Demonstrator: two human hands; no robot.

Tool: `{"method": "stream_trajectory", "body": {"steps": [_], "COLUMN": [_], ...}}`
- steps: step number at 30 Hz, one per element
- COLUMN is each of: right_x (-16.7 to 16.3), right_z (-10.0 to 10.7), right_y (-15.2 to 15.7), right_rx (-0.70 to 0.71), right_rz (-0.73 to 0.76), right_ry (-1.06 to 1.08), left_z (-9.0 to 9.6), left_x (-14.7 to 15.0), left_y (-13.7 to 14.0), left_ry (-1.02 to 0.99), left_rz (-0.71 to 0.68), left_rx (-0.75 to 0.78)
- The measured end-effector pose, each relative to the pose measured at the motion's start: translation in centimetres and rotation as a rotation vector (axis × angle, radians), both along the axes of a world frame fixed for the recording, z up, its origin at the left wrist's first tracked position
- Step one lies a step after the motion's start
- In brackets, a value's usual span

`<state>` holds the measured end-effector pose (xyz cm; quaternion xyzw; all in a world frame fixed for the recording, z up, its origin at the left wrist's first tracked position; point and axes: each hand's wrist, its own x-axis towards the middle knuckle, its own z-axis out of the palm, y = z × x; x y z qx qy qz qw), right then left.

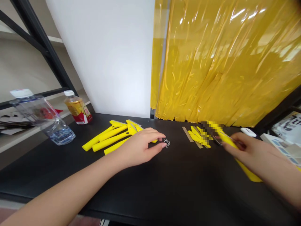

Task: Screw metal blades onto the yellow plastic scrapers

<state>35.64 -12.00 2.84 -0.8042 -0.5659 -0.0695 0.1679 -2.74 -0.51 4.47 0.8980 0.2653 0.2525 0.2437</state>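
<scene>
Holding a yellow tool (248, 171) at the right of a black surface (164, 191), the right hand (249, 147) has its fingers wrapped around the handle; the tool's far end is blurred and partly pixelated. The left hand (141, 146) is just beside a small cluster of metal pieces (167, 143) near the middle, thumb and fingers parted in a narrow pinch with nothing visible between them. Whether they touch the cluster cannot be told. For so fine a pinch, it would be best to lower the thumb and index fingertips right to the surface and take one piece by its edge without scattering the others, while the right hand holds the tool steady. The pieces are tiny, silvery and seemingly ring-shaped, so they would probably skid easily. Left of them, long-handled yellow tools (110, 141) lie fanned out, with rounded handles and flat, flared heads. To the right, thin yellow strips (197, 138) and dull tan strips (187, 134) overlap loosely. Behind, a wrinkled, glossy yellow sheet (211, 78) hangs beside a smooth white panel (105, 56); a clear plastic bottle (61, 135) stands at far left.
</scene>
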Motion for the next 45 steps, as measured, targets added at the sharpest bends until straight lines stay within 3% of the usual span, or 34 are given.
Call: {"method": "stream_trajectory", "body": {"steps": [3,6,8,11,16,20,22,26,31,37,45], "right_x": [-7.7,-14.4,-17.2,-18.8,-16.6,-11.9,-9.4,-6.3,-6.2,-6.4,-8.4], "right_z": [1.1,0.7,0.1,-0.9,-1.1,0.0,0.0,-1.3,-2.6,-1.1,-1.3], "right_y": [2.4,3.7,4.1,4.6,5.4,7.6,8.9,10.7,10.6,10.1,9.2], "right_rx": [0.027,0.014,0.005,0.005,-0.065,0.021,-0.016,-0.117,-0.238,-0.379,-0.385], "right_rz": [0.226,0.417,0.495,0.56,0.565,0.441,0.324,0.249,0.299,0.491,0.378], "right_ry": [0.247,0.365,0.397,0.429,0.554,0.285,0.124,0.05,0.025,0.082,0.064], "left_z": [-0.8,-1.6,-1.9,-2.2,-2.8,-2.7,-2.5,-2.2,-2.3,-2.6,-2.5], "left_x": [1.0,1.8,2.1,2.4,2.6,2.4,2.2,1.9,1.9,1.8,1.8], "left_y": [-1.4,-2.1,-2.1,-1.6,-1.1,-0.8,-0.7,-0.5,-0.3,-0.1,-0.3], "left_ry": [-0.179,-0.421,-0.529,-0.607,-0.661,-0.676,-0.685,-0.697,-0.644,-0.626,-0.55], "left_rz": [-0.003,-0.074,-0.06,0.042,0.061,0.135,0.142,0.174,0.195,0.197,0.185], "left_rx": [-0.345,-0.726,-0.879,-0.982,-1.103,-1.13,-1.149,-1.183,-1.21,-1.209,-1.191]}}
